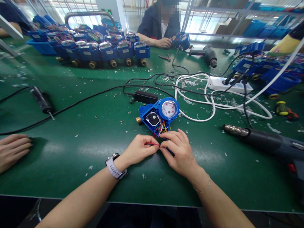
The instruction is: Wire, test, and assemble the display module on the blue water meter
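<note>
My left hand (139, 149) and my right hand (179, 153) meet just in front of a blue plastic water meter (148, 115), which lies on the green bench mat (94, 169). Both hands pinch a thin red wire (153, 144) between their fingers. That wire is one of a small bundle of coloured wires (162, 129) coming out of the meter. The meter has a round glass dial (169, 109) and a brass threaded end (138, 120). A blue piece under my right fingers is mostly hidden.
A black heat gun (257, 139) lies at the right, with white and black cables and a power strip (228, 84) behind the meter. A soldering iron (41, 99) lies left. Rows of blue meters (100, 51) stand at the back. A co-worker's hand (8, 154) rests at the left edge.
</note>
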`<state>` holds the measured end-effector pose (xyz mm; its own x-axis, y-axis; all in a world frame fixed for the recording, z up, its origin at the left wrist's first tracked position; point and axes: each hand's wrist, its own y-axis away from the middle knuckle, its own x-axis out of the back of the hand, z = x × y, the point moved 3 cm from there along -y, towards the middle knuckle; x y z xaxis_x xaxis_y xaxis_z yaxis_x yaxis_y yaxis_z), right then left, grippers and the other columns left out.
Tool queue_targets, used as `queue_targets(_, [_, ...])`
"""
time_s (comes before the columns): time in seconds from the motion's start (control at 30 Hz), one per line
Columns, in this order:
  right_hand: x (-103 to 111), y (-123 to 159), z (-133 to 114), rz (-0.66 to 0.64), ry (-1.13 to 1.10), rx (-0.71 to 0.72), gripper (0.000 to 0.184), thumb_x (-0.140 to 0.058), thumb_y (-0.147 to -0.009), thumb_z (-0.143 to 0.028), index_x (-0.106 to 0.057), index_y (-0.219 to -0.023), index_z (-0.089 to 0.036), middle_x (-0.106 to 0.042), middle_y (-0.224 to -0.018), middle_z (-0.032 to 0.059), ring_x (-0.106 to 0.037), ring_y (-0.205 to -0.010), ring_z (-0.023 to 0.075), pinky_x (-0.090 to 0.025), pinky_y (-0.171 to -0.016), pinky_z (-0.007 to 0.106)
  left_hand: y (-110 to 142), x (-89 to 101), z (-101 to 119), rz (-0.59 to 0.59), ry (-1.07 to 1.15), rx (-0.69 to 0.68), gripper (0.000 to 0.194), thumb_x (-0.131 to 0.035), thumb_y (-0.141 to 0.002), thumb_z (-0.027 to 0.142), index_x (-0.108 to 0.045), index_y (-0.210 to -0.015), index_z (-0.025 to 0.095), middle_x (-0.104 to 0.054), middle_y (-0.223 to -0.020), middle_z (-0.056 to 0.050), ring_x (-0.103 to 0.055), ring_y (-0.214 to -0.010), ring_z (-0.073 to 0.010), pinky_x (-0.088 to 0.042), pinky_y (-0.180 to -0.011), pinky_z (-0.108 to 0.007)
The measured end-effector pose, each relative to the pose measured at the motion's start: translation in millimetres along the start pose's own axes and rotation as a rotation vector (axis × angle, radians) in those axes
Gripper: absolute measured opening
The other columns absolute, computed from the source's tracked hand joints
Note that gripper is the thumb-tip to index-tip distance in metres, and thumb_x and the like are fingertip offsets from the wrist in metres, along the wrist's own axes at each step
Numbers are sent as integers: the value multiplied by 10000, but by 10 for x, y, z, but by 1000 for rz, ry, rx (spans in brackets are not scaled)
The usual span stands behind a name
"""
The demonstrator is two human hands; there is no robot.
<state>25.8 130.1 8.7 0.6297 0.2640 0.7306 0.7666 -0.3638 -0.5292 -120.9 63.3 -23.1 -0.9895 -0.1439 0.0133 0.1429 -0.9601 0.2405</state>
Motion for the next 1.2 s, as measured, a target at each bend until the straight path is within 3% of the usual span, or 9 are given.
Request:
queue_targets(0.33, [33,-8,35,-79,8,-46,114,-476,-944,-138,-528,-879,-215,-638,-1199,78,-534,-1163,244,-221,-1087,518,-18,8,-1,-2,-13,-5,176,-660,-722,284,-702,-768,119,-686,-684,-15,-560,-594,-108,-414,-570,-215])
queue_targets(0.53, [130,7,141,38,-110,-119,96,-457,-962,-163,-487,-892,-223,-641,-1157,82,-557,-1108,231,-289,-1048,519,-28,38,5,-1,-13,4,190,-667,-742,291,-716,-779,111,-688,-662,-18,-549,-565,-102,-401,-546,-209])
queue_targets(0.63, [194,14,180,96,-180,-134,196,-390,-990,-164,-513,-849,-223,-668,-1092,58,-598,-1043,212,-317,-1037,496,-25,50,-5,22,-92,-8,200,-679,-752,309,-737,-789,121,-709,-678,-29,-568,-565,-112,-416,-551,-218])
queue_targets(0.7, [233,15,199,105,-204,-126,267,-371,-1002,-187,-529,-791,-222,-682,-1032,48,-616,-1000,210,-341,-1020,484,-14,62,-6,60,-208,-57,207,-688,-772,336,-751,-791,140,-730,-717,-43,-601,-601,-134,-435,-571,-233])
queue_targets(0.8, [247,14,219,59,-190,-129,179,-545,-964,-352,-546,-846,-218,-658,-1079,86,-597,-1029,252,-416,-947,475,9,79,29,132,-475,-214,177,-673,-816,320,-754,-769,170,-721,-727,-42,-619,-663,-158,-446,-614,-257])
queue_targets(0.9, [181,16,212,-59,-114,-121,418,-764,-806,-452,-541,-1054,-199,-571,-1246,147,-530,-1146,309,-455,-927,491,25,80,73,171,-698,-376,139,-635,-856,247,-729,-783,176,-706,-759,-41,-622,-748,-177,-455,-701,-292])
queue_targets(1.0, [84,26,191,-148,-53,-109,568,-846,-725,-315,-505,-1163,-195,-502,-1329,160,-475,-1221,326,-446,-980,516,26,74,79,184,-811,-445,128,-590,-890,213,-707,-851,180,-717,-846,-47,-628,-819,-196,-462,-767,-331])
queue_targets(1.2, [23,41,162,-146,-92,-95,425,-690,-792,-125,-492,-1161,-193,-484,-1339,152,-446,-1253,306,-429,-1019,509,34,50,45,205,-923,-554,119,-639,-880,253,-733,-944,220,-695,-810,-35,-618,-771,-190,-435,-737,-337])
